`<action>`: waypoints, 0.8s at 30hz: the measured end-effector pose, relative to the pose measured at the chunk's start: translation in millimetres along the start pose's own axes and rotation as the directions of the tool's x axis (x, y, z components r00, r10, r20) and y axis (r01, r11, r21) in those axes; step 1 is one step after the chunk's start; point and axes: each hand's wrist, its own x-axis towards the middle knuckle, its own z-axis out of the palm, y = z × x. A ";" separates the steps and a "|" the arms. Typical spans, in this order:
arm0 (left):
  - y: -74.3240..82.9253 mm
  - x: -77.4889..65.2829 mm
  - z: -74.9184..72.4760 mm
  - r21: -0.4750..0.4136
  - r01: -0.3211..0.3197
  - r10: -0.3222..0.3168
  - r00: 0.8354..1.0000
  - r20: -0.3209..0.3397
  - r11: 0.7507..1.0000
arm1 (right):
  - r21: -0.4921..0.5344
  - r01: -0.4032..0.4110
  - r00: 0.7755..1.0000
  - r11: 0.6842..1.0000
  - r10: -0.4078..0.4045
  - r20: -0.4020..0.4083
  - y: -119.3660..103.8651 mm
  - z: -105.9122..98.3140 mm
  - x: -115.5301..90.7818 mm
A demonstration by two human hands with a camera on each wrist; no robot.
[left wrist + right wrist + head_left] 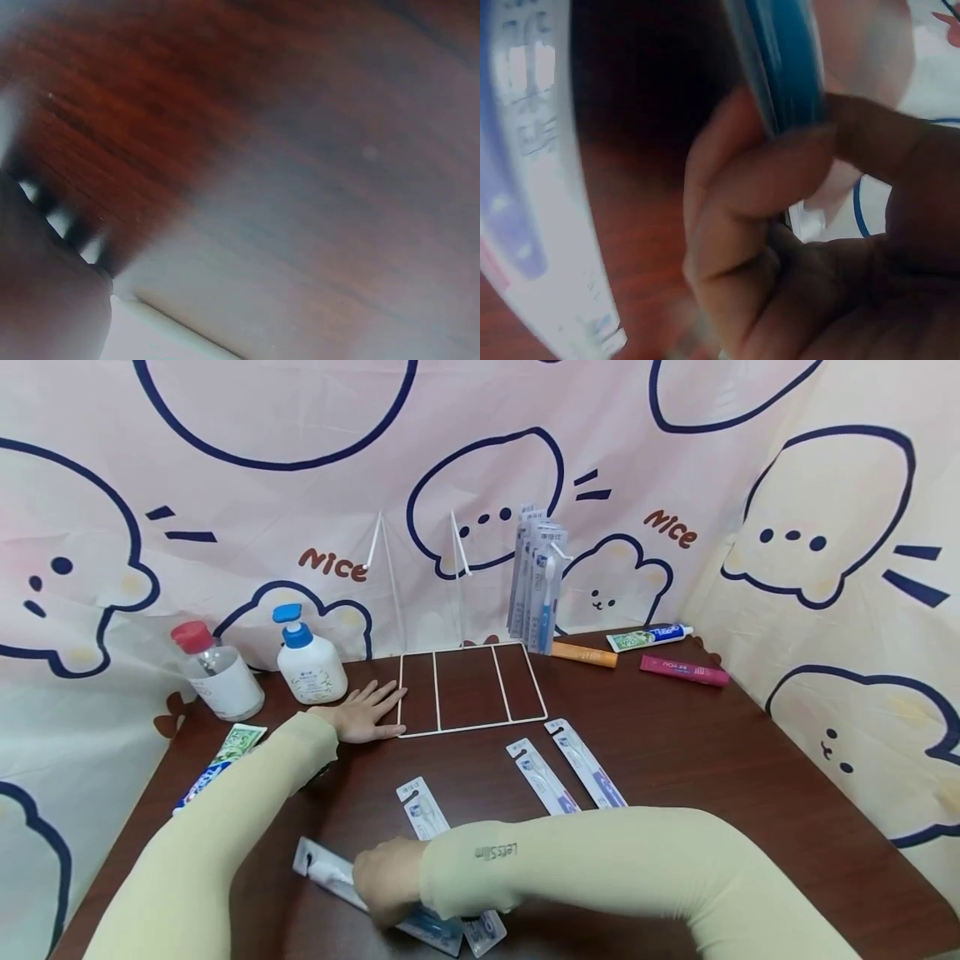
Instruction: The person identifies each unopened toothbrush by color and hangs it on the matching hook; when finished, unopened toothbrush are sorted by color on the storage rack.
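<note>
My right hand (390,877) pinches a packaged toothbrush (330,872) above the front of the table; in the right wrist view its blue part (791,67) stands between the curled fingers and thumb. Another toothbrush pack (422,806) lies partly hidden beneath the right wrist. On the table's far side my left hand (363,714) rests with spread fingers against the left edge of a white wire rack (472,727). Several packaged toothbrushes (536,585) hang from the rack's right side. The left wrist view is mostly blurred tabletop.
Two toothbrush packs (543,777) lie right of centre. A pump bottle (313,668) and a red-capped bottle (221,677) stand back left, near a toothpaste tube (228,752). An orange box (583,654), another tube (648,637) and a pink tube (684,671) lie back right.
</note>
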 end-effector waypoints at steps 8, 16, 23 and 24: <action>0.2 -4.5 0.8 0.013 -0.010 0.011 1.000 -0.017 1.000 | 0.272 0.079 0.996 0.959 -0.067 -0.055 70.4 -9.9 -45.0; 6.8 -9.2 -2.8 -0.022 -0.077 0.076 0.996 -0.054 0.997 | 0.616 0.185 0.955 0.766 0.008 -0.297 165.4 -21.6 -81.3; 6.7 -2.8 -2.2 0.019 -0.014 0.014 1.000 -0.003 1.000 | 0.718 0.088 0.848 0.690 0.326 -0.417 241.3 -46.7 -102.2; 5.4 -1.4 -1.7 0.020 -0.012 0.012 1.000 -0.004 1.000 | 0.734 0.075 0.839 0.674 0.355 -0.412 250.3 -47.9 -103.6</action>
